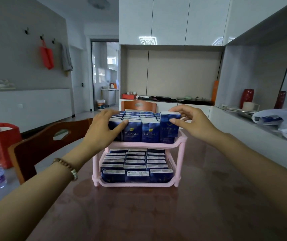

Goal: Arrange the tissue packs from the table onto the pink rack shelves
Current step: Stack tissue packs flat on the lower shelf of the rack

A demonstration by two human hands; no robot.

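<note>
Blocked on both rack shelves by tight rows of tissue packs; hemmed left by chair; open in front across table.

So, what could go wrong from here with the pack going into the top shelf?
1. The top shelf looks packed tight; the tissue pack pinched by the right hand stands higher than its neighbours and may jam or crumple if forced.
2. Pushing it in could tip front-row packs over the low rim, though the left hand resting on them helps.
3. The pink rack may slide on the glossy table.
</note>
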